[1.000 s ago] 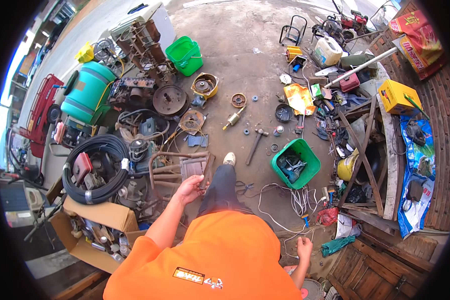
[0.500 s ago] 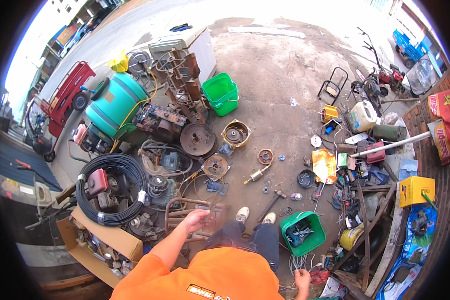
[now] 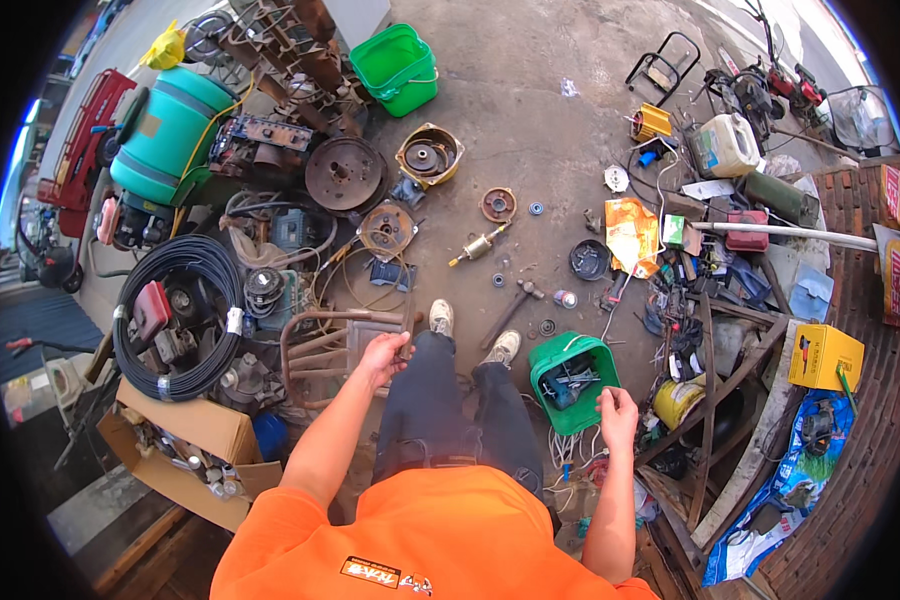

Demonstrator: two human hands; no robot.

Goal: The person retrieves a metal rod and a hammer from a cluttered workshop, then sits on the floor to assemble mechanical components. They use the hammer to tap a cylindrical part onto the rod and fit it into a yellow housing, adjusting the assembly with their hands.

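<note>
While the left hand [image 3: 382, 358] grips a rusty brown metal chair [image 3: 362, 338], the right hand [image 3: 618, 410] curls closed near a green plastic bucket [image 3: 578, 352].

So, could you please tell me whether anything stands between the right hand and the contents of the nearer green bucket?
No lid covers the dark items inside the nearer green bucket; in this view, only its right edge lies between them and the right hand.

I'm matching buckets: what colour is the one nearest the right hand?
That bucket is green, clearest in the head view.
</note>
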